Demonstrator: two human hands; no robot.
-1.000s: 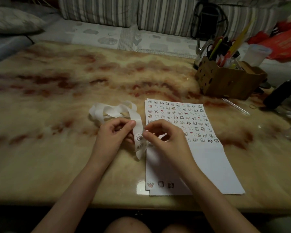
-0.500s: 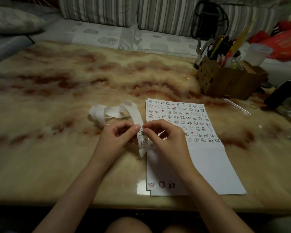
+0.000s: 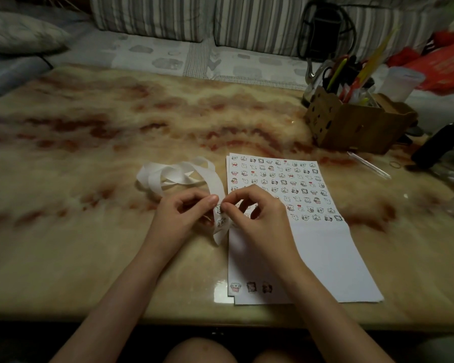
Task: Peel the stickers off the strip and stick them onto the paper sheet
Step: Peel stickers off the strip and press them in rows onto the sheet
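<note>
Head view, strip (image 3: 216, 184) running near-to-far — left hand (image 3: 182, 216), right hand (image 3: 260, 221) pinching it

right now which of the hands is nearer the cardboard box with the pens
Right. The right hand is over the paper sheet, nearer the cardboard box; the left hand sits further left, holding the strip.

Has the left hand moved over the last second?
Yes, slightly: the left hand edged right, toward the left edge of the white sticker-covered paper sheet, so its fingertip now almost meets the right hand on the white sticker strip.
</note>
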